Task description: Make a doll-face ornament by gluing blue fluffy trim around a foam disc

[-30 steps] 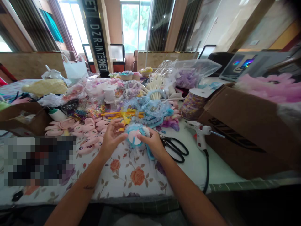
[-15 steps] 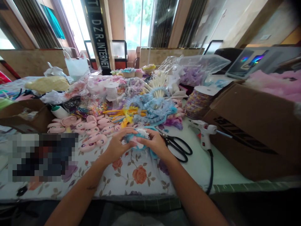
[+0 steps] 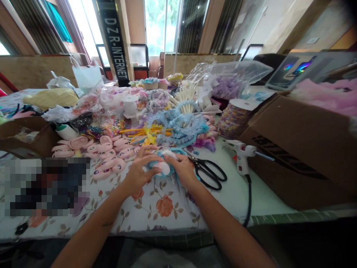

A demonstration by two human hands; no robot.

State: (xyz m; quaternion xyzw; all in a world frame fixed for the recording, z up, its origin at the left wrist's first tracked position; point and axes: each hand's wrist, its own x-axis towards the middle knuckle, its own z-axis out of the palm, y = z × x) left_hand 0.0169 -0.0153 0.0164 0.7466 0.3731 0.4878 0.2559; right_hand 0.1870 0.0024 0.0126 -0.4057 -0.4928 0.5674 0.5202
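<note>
Between my hands is a small round craft piece [image 3: 164, 169], light blue and frilly around a pale disc; its exact kind I cannot make out. My left hand [image 3: 142, 169] grips its left side, thumb on the pale disc and fingers over the far edge. On the other side my right hand [image 3: 182, 167] is closed on it, thumb on top near some white trim. A light blue strip [image 3: 180, 150] lies just behind the right hand. Black-handled scissors [image 3: 210, 173] rest to the right, their blades partly hidden by that hand.
A white glue gun [image 3: 242, 156] with a black cord stands right of the scissors, beside a big cardboard box [image 3: 301, 156]. Pink padded pieces with eyes [image 3: 108, 169] lie left. Behind are blue ruffled trim [image 3: 184, 128], yellow stems [image 3: 145, 132] and a ribbon spool [image 3: 235, 119].
The craft piece has turned in my hands, so more of its pale disc shows. My left fingers have lifted and spread a little. The view has shifted slightly.
</note>
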